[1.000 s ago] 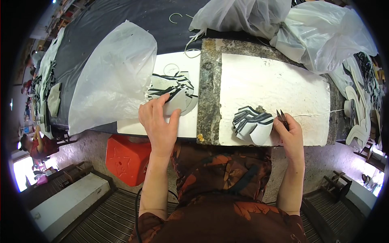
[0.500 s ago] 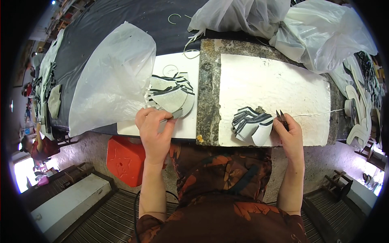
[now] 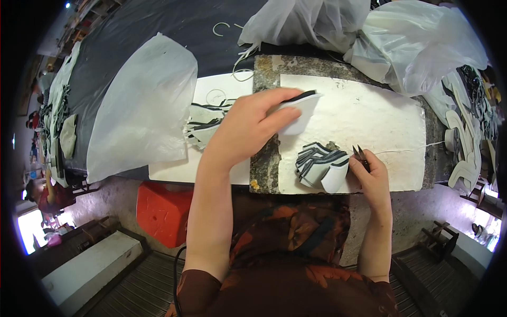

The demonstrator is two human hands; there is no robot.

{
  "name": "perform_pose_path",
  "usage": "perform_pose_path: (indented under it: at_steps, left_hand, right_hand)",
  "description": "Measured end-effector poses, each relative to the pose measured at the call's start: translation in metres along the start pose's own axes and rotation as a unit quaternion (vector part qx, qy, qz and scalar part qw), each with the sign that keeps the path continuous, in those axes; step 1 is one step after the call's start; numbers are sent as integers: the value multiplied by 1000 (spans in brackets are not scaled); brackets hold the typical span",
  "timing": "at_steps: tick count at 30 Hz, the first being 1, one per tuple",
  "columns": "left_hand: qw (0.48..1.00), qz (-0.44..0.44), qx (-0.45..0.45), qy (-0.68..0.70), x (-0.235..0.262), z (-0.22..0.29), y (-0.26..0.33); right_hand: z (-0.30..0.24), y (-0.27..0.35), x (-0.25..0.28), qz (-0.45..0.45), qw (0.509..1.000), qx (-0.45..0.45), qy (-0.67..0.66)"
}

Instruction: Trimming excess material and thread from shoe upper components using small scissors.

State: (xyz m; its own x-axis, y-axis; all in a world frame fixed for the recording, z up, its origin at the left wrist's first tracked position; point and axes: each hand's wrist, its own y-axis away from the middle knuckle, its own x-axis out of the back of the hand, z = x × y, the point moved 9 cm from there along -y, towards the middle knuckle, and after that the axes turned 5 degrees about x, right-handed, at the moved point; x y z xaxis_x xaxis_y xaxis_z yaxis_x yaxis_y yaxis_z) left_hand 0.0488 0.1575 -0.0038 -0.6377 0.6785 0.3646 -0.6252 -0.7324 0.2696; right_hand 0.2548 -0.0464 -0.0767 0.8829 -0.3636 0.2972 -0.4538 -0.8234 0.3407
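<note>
My left hand (image 3: pixel 248 124) is raised over the gap between the two white boards. Thumb and fingers pinch a pale cut fabric piece (image 3: pixel 302 119) with a black edge. My right hand (image 3: pixel 374 177) rests at the right board's near side, closed around small dark thread snips (image 3: pixel 360 155), their blades pointing away from me. Close to its left lies a bunch of similar black-edged pieces (image 3: pixel 322 165), overlapping one another. Another pile of these pieces (image 3: pixel 203 124) sits on the left board, partly covered by my left hand and forearm.
A translucent plastic bag (image 3: pixel 140 105) lies left of the left-hand pile. More plastic bags (image 3: pixel 417 47) fill the far right. The right white sheet (image 3: pixel 380 116) lies on a stained slab (image 3: pixel 264 79). A red stool (image 3: pixel 161 214) stands below the table's edge.
My left hand has moved right and away from the left pile, carrying a fabric piece over the right board. My right hand stays beside the bunch with the snips.
</note>
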Motion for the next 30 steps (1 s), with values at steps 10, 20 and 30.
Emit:
perform_pose_path:
  at_steps: [10,20,30]
  left_hand:
    - [949,135,-200,-203,-3,15,-39]
    - [978,-35,-136,-158,-83,35,53]
    - [965,-17,-136,-224,-103,23,60]
  right_hand:
    - [-1,0,1,-3,1000,4,-3]
    - [-2,-1,4,-15,999,16,-48]
    - [-19,13,6,-52,996,26,-70]
